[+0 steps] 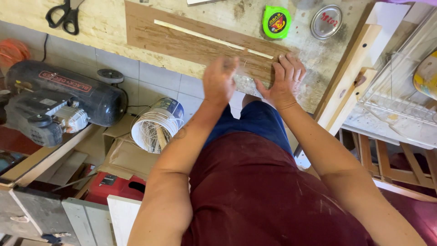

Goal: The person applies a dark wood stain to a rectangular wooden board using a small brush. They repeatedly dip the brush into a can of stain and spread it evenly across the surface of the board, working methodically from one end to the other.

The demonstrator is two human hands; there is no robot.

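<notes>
Veneer sheet [191, 38] long axis left-right; hands [287, 79] pressing.

The pale yellowish plywood counter [109, 27] was mottled with grey stains. On it lay a brown, streaky-grained veneer sheet [182, 43], crossed by a thin cream wooden strip [200, 36]. Beyond the veneer sat a bright green tape measure [276, 21] with a black, red and yellow round label, and a silver metal lid [326, 21] marked in red. Black-handled scissors [63, 17] lay left of the veneer. Below the counter, the tiled floor [154, 77] was light grey, the air compressor [59, 100] black and grey, the bucket [158, 124] white and blue.
</notes>
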